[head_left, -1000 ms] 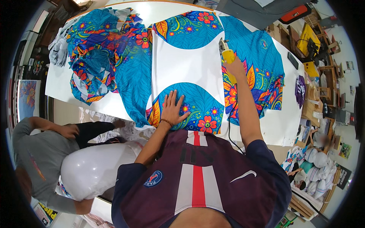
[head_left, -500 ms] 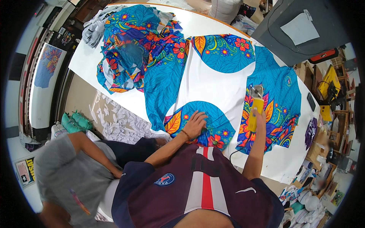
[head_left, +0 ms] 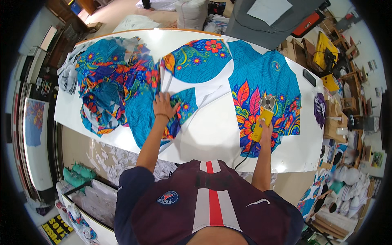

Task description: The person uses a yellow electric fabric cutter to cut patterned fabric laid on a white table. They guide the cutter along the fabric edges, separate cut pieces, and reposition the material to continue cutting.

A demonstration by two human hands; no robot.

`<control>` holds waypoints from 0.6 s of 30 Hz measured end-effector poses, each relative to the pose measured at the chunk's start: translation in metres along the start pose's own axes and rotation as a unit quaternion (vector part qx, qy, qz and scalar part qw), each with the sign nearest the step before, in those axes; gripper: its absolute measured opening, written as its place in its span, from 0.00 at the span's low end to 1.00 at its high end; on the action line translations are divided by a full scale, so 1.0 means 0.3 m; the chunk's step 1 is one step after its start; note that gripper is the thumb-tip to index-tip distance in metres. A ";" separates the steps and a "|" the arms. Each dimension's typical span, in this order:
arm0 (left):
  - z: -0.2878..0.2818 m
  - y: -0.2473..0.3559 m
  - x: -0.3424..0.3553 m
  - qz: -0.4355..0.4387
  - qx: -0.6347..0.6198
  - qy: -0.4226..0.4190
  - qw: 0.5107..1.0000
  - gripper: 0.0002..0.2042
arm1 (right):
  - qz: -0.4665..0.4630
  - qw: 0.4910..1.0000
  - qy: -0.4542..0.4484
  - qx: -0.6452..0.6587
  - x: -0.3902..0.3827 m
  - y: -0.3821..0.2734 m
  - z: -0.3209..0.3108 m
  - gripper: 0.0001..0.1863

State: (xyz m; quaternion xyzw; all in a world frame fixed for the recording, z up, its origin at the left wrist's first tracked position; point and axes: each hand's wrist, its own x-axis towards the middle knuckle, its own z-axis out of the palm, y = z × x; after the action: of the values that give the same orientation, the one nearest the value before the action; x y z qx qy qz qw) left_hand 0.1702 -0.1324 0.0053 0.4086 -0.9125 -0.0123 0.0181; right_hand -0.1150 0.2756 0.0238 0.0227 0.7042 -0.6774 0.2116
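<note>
Loosely, floral fabric [head_left: 261,69] strews the white table [head_left: 300,157] beside littered floor [head_left: 79,149].

Ran open over the white table's [head_left: 210,139] near middle; from there, was blocked at three o'clock by the yellow cutter [head_left: 262,122], at ten by heaped printed fabric [head_left: 102,75].
</note>
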 end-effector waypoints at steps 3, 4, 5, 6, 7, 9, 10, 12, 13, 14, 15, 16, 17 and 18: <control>-0.059 0.080 -0.172 -0.023 -0.006 -0.141 0.990 0.43 | 0.009 0.999 0.023 -0.043 -0.025 -0.002 -0.108 0.20; -0.075 0.102 -0.255 -0.017 -0.015 -0.179 0.984 0.44 | 0.012 0.998 0.032 -0.061 -0.034 -0.010 -0.148 0.20; -0.089 0.121 -0.333 -0.013 -0.025 -0.216 0.976 0.44 | 0.013 0.997 0.038 -0.060 -0.029 0.000 -0.196 0.20; -0.118 0.141 -0.393 -0.004 -0.057 -0.285 0.957 0.42 | 0.014 0.997 0.046 -0.059 -0.019 0.025 -0.262 0.20; -0.151 0.162 -0.438 0.005 -0.089 -0.354 0.931 0.41 | 0.015 0.997 0.054 -0.059 -0.016 0.040 -0.318 0.19; -0.219 0.202 -0.497 0.046 -0.088 -0.428 0.898 0.36 | -0.004 0.993 0.083 -0.079 -0.030 0.026 -0.347 0.18; -0.233 0.210 -0.512 0.066 -0.088 -0.463 0.880 0.34 | -0.010 0.993 0.092 -0.074 -0.043 0.008 -0.351 0.17; -0.226 0.222 -0.490 0.062 -0.181 -0.376 0.906 0.31 | -0.028 0.993 0.099 -0.056 -0.085 -0.026 -0.348 0.17; -0.234 0.235 -0.462 0.059 -0.226 -0.331 0.914 0.30 | -0.020 0.992 0.103 -0.070 -0.101 -0.024 -0.353 0.17; -0.238 0.256 -0.413 0.041 -0.284 -0.310 0.906 0.28 | -0.011 0.990 0.108 -0.084 -0.117 -0.018 -0.362 0.17; -0.183 0.266 -0.375 0.083 -0.309 -0.204 0.925 0.28 | -0.003 0.989 0.111 -0.097 -0.132 -0.013 -0.360 0.17; -0.111 0.274 -0.332 0.124 -0.328 -0.093 0.932 0.29 | 0.001 0.992 0.091 -0.091 -0.141 -0.012 -0.347 0.17; -0.078 0.277 -0.272 0.169 -0.321 -0.021 0.932 0.30 | 0.004 0.994 0.070 -0.086 -0.157 -0.013 -0.332 0.17; -0.054 0.278 -0.229 0.213 -0.312 0.052 0.925 0.30 | 0.007 0.995 0.050 -0.081 -0.177 -0.013 -0.317 0.17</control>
State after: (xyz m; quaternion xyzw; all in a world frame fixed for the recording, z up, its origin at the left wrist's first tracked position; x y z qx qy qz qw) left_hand 0.1545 -0.0258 0.0229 0.1786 -0.9259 -0.2705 0.1941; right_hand -0.0934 0.3803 0.0443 0.0443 0.7666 -0.6143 0.1818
